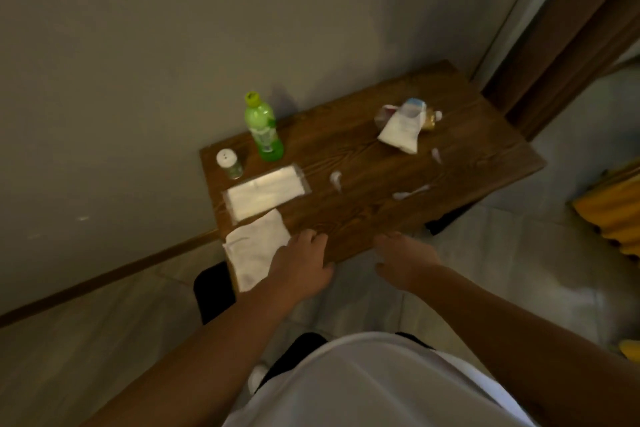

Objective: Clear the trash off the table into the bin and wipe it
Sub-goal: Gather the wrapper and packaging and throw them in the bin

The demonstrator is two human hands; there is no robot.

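Observation:
A small wooden table (363,163) stands against the wall. A white cloth (254,250) hangs over its near left corner, and my left hand (303,265) rests on the cloth's right edge with fingers spread. My right hand (403,260) hovers open over the table's near edge, holding nothing. Behind the cloth lies a flat pack of tissues (266,192). A crumpled pile of wrappers and paper (405,125) sits at the far right. Small white scraps (336,179) (410,192) (435,154) lie across the middle.
A green plastic bottle (263,128) and a small white-capped jar (229,163) stand at the table's back left by the wall. A black object (213,291) sits on the floor under the near left corner. Something yellow (613,215) is at the right edge.

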